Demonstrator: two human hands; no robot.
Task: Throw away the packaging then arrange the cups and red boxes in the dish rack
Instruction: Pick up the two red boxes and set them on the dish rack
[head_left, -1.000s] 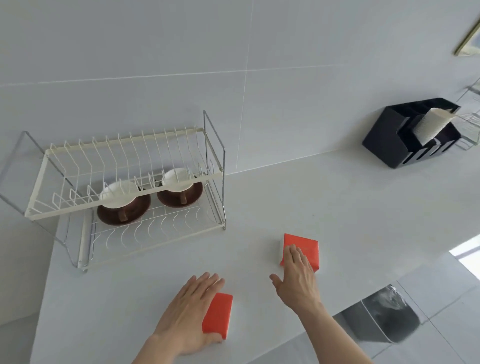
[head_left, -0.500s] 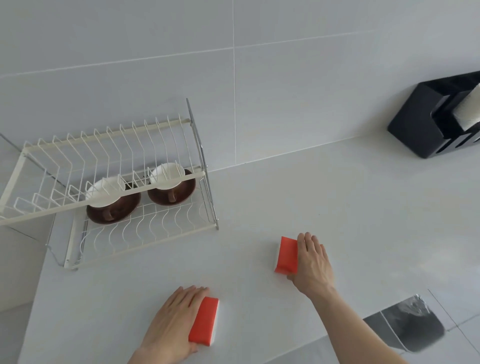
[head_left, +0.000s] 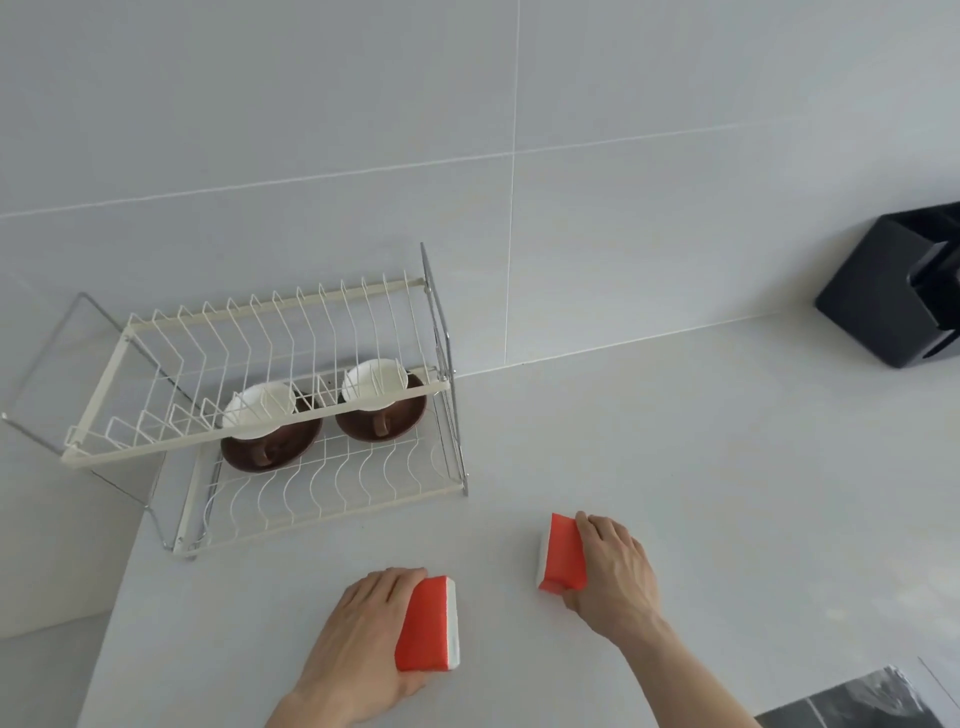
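Two red boxes with white sides are tipped up on edge on the white counter. My left hand (head_left: 358, 644) grips the nearer red box (head_left: 423, 623) from its left side. My right hand (head_left: 613, 569) grips the other red box (head_left: 561, 556) from its right side. Behind them at the left stands a cream two-tier wire dish rack (head_left: 291, 353). Two cups (head_left: 260, 410) (head_left: 374, 382) with white insides sit on brown saucers on its lower tier, seen through the upper wires. The upper tier holds nothing.
A black organizer box (head_left: 893, 301) stands against the tiled wall at the far right. The counter's front edge runs along the lower right, with a dark glossy bin (head_left: 857, 706) on the floor below it.
Both hands have closed around the boxes and tipped them from flat up onto their edges. The view has shifted slightly, so the rack sits further right in frame.
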